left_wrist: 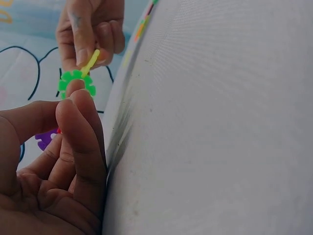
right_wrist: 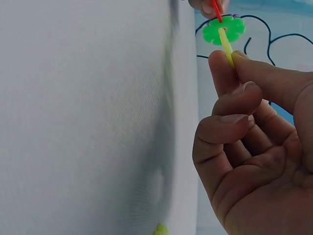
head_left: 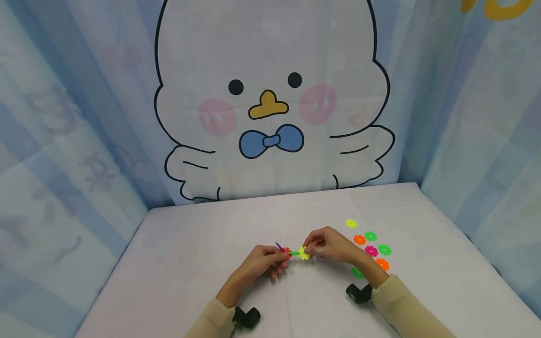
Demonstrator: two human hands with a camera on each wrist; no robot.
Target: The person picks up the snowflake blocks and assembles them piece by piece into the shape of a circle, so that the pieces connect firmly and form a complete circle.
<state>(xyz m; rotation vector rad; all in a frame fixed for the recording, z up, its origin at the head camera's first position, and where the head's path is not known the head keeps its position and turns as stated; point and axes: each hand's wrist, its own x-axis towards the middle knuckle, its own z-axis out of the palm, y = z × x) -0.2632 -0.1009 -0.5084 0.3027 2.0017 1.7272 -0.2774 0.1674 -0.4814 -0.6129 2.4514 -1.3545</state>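
The left hand [head_left: 264, 260] is pinching the red disc [head_left: 288, 252], the right hand [head_left: 330, 245] the yellow [head_left: 302, 255], seemingly bracing the green [right_wrist: 234, 30] between.

I'm in a small curtained booth [head_left: 63, 117]: pale blue-and-white printed curtains [head_left: 473, 141] flank my white table [head_left: 203, 225], and behind it hangs a cloth backdrop [head_left: 274, 178] with a big cartoon chick [head_left: 268, 51] in a blue bow tie [head_left: 272, 141]. Whether this is a home or studio, I can't tell.
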